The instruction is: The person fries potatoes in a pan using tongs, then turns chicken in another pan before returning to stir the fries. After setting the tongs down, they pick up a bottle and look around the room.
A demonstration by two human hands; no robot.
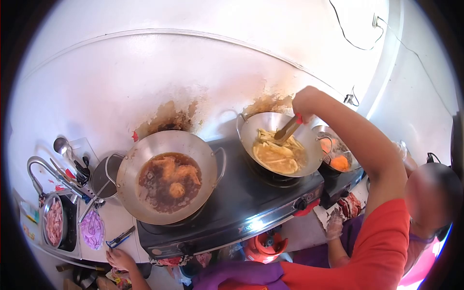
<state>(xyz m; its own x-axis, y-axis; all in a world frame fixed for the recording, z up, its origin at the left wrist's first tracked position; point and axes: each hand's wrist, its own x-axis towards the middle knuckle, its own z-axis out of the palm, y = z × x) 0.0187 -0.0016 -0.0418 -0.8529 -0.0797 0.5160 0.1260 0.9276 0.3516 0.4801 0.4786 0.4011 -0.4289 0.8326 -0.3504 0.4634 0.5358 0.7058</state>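
My right hand (305,102), at the end of a raised arm, is closed on metal tongs (288,129) with red on the grip. Their tips reach into pale strips of food (275,151) in oil in the middle wok (249,130). Browned pieces (186,174) sit in dark bubbling oil in the larger left wok (128,193). At the counter's front edge, lower left, my left hand (121,260) has its fingers apart, close to a blue and black tool (121,237) lying on the counter.
A third pan (349,149) with orange pieces stands at the right. Beside it is a co-worker with a gloved hand (334,227). Far left are a sink with a bowl of raw meat (53,223), a purple bag (92,229) and a utensil pot. A red gas cylinder (265,249) is below.
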